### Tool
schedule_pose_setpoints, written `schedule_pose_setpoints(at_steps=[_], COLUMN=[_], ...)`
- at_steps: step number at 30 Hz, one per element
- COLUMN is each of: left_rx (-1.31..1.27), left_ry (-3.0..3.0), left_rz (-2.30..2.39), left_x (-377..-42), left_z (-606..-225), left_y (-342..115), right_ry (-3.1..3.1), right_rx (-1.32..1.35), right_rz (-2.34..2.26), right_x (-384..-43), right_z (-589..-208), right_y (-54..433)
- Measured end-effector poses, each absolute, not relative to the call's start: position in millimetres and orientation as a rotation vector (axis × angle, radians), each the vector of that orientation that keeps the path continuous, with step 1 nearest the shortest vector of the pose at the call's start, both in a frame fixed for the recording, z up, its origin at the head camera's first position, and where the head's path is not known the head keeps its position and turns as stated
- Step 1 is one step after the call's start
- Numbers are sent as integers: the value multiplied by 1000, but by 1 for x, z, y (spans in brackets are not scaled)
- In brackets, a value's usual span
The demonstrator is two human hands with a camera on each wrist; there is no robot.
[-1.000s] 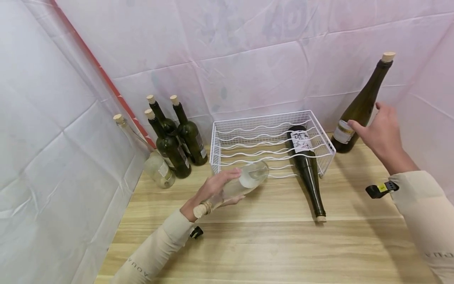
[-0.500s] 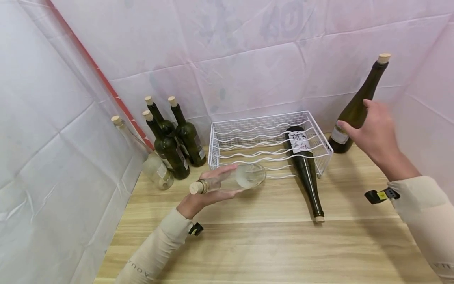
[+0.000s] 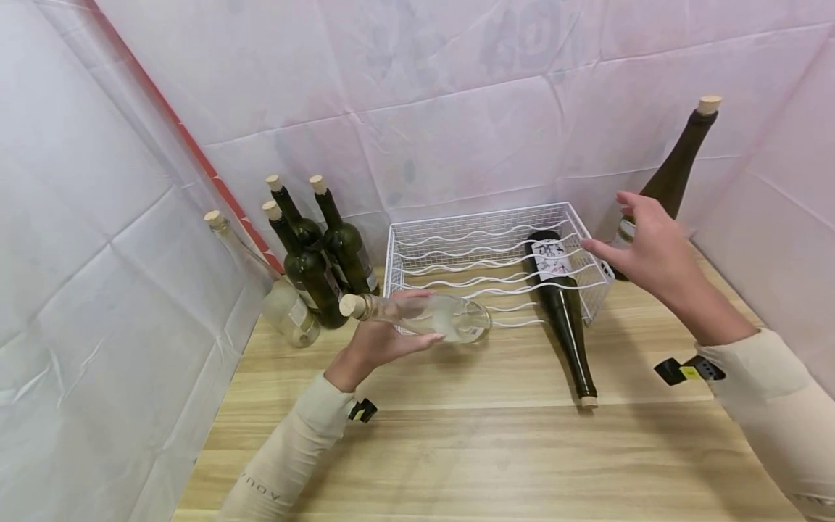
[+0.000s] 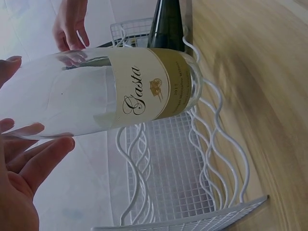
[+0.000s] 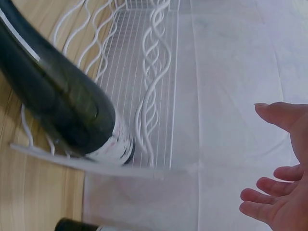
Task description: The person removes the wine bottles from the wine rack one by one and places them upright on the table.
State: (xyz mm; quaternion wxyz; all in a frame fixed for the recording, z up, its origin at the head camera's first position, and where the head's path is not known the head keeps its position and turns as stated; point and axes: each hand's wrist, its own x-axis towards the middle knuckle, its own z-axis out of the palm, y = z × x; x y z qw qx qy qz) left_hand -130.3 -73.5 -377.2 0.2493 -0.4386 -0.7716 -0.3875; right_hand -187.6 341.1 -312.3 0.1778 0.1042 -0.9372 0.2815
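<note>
A clear corked bottle [image 3: 450, 315] lies across my left hand [image 3: 378, 344], which grips it by the neck and upper body. Its base points right, over the front of the white wire rack [image 3: 479, 217]. In the left wrist view its cream-and-gold "Gasta" label [image 4: 144, 86] faces the camera. My right hand [image 3: 659, 254] hovers beside the rack's right end, fingers spread and nothing in them. It partly hides a tall green corked bottle [image 3: 678, 163] standing behind. A dark bottle [image 3: 566, 319] lies in the rack's right side, neck toward me.
Several dark green corked bottles [image 3: 316, 283] stand at the left, next to a clear corked bottle [image 3: 287, 312]. White sheeting [image 3: 457, 145] walls in the wooden table [image 3: 457, 449] at the back and both sides.
My right hand has moved left, away from the standing green bottle toward the rack's end. The clear bottle has turned in my left hand to lie more level, its cork farther from me.
</note>
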Motion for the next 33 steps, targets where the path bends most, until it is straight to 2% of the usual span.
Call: schedule_pose_setpoints(at_steps=[20, 33], left_rx=[-1093, -980], left_ry=[-1965, -2020], left_rz=[-889, -847], left_x=[-141, -140], left_z=[-360, -356], left_y=[-67, -60], right_ry=[-2553, -2617], right_rx=[880, 1120], right_rz=[781, 800], right_x=[-152, -139], right_z=[-314, -326], right_y=[278, 236])
